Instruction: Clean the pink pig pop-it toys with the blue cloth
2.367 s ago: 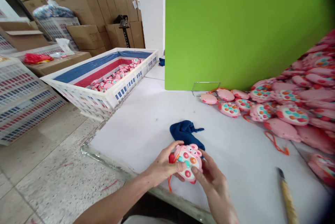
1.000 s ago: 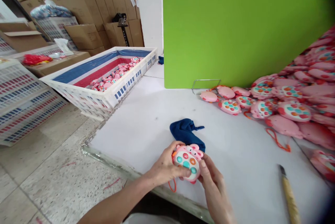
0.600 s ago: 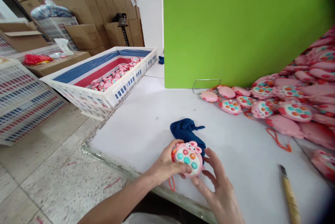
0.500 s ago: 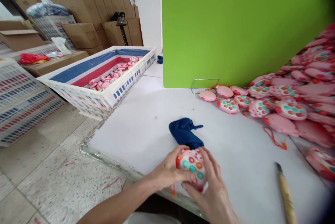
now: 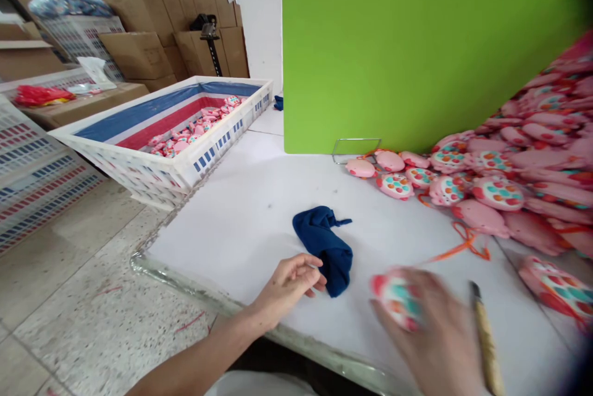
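My right hand, smeared by motion, grips a pink pig-like toy with coloured round buttons facing up. Orange cord stretches over the table behind that hand; which toy it belongs to I cannot tell. My left hand holds nothing, its fingers loosely bent and apart beside a crumpled dark blue cloth. To the right of my right hand lies a wooden-handled tool with a dark tip, partly behind the hand. One more pink toy rests at the far right.
A large heap of pink toys covers the table's right side, against a green panel. By the panel's foot stands a wire frame. Left of the white table is a lined white crate with similar toys. Cardboard boxes are stacked behind.
My left hand has let go of the toy and moved slightly left. My right hand has carried the toy rightward, away from the blue cloth. The view has shifted a little.
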`<act>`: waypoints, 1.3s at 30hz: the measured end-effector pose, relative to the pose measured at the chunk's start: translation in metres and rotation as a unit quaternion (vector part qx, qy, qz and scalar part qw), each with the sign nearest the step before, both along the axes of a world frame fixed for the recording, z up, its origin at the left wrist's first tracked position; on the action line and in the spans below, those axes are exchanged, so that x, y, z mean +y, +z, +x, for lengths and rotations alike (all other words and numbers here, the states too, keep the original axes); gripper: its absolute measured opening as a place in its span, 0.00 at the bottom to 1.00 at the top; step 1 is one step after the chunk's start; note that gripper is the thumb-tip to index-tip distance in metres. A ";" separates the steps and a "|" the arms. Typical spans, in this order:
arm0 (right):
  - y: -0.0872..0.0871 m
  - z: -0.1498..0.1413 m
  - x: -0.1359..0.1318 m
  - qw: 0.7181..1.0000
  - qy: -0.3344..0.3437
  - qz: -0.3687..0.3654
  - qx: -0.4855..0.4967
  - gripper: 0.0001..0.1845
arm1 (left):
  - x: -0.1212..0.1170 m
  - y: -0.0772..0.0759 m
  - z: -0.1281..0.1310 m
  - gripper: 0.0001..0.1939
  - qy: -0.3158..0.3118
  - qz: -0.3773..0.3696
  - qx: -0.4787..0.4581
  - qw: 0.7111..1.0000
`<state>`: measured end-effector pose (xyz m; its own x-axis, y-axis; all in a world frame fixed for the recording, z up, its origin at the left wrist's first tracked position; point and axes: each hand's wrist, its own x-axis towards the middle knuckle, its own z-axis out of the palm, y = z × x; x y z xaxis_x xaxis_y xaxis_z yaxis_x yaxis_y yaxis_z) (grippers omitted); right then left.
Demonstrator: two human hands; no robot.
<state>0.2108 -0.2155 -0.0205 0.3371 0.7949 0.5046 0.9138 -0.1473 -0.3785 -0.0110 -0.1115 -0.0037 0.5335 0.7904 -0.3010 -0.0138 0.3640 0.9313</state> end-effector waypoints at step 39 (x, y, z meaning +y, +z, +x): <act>0.000 -0.076 -0.005 0.816 0.051 -0.025 0.576 0.28 | -0.016 -0.011 0.029 0.27 -0.015 -0.085 -0.035 0.996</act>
